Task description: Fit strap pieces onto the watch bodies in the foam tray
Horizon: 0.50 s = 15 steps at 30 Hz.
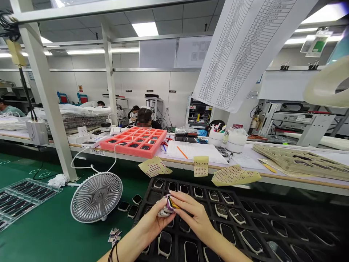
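Above the black foam tray, my left hand (152, 222) is closed around a small silvery piece with purple and yellow parts (169, 205). Its exact kind is partly hidden by the fingers. My right hand (195, 214) meets it from the other side, fingertips pressed on its top and edge. Below and around both hands, the black tray (152, 198) holds many watch cases with dark screens, such as one watch (165, 243) near the left wrist. Several loose watches (132, 211) lie on the green mat left of the tray.
A white fan (96, 196) stands at left, near small paper scraps (114, 235) and a clear tray (24, 200). The shelf ahead carries a red foam tray (133, 142), papers, and a beige tray (302, 160). Yellow sticker sheets (201, 166) hang from its edge. A printed list (245, 51) hangs overhead.
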### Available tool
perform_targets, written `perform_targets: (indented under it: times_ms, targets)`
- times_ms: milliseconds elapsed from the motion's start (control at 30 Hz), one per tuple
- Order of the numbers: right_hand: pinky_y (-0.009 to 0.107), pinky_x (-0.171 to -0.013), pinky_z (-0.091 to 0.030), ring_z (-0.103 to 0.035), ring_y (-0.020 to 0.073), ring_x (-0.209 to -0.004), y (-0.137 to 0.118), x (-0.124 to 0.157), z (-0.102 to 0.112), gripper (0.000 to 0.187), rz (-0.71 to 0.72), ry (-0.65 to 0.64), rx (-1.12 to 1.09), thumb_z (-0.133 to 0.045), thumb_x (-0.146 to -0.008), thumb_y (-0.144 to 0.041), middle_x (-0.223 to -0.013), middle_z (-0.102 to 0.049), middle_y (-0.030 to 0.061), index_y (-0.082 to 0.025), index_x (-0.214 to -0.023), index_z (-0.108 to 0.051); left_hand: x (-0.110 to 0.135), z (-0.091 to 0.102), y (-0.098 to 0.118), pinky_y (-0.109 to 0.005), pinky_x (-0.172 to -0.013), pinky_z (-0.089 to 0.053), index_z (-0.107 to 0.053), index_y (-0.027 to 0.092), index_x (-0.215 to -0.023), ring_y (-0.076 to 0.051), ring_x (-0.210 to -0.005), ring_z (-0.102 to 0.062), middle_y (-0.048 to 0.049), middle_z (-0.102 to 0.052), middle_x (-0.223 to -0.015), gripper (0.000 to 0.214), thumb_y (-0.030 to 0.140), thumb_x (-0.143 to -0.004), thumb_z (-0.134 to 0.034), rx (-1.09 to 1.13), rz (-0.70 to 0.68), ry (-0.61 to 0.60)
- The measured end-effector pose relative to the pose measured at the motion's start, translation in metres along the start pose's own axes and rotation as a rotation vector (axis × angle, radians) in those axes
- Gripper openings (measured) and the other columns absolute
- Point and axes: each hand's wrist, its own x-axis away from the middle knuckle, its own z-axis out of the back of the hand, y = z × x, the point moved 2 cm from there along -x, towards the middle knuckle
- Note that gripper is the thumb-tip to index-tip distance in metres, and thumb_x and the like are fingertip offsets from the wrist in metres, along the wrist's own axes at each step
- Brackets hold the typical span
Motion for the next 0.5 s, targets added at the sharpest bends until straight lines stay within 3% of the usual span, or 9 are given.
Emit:
perform_targets:
  times_ms: [133,300,500]
  targets:
    - [0.040,-0.094,-0.053,-0.061,0.0198,-0.111,-0.001,-0.003,0.005,0.040,0.033,0.018,0.012,-0.047,-0.092,-0.020,-0.121,-0.065,0.0015,-0.035,-0.130,-0.051,0.000,-0.003,-0.001,-0.022,-0.057,-0.059,-0.063,0.008,-0.080,-0.016,-0.065,-0.070,-0.0092,-0.070,-0.074,0.009,0.008,-0.086,-0.056,0.015,0.044,0.044]
    - [0.043,-0.097,-0.050,-0.058,0.0198,-0.115,0.001,-0.005,0.003,0.049,0.168,-0.037,0.155,-0.046,-0.092,-0.014,-0.122,-0.065,0.0009,-0.035,-0.136,-0.043,-0.002,-0.003,-0.005,-0.023,-0.056,-0.058,-0.062,0.009,-0.082,-0.015,-0.062,-0.069,-0.0080,-0.070,-0.073,0.011,0.011,-0.089,-0.054,0.084,0.060,0.072]
    - [0.046,-0.100,-0.047,-0.051,0.0213,-0.123,-0.004,-0.006,-0.006,0.050,0.109,-0.074,0.259,-0.040,-0.093,-0.015,-0.128,-0.060,0.0014,-0.031,-0.140,-0.036,-0.004,0.002,-0.009,-0.026,-0.062,-0.059,-0.060,0.012,-0.087,-0.013,-0.065,-0.069,-0.0046,-0.069,-0.077,0.013,0.015,-0.092,-0.049,0.229,0.074,0.043]
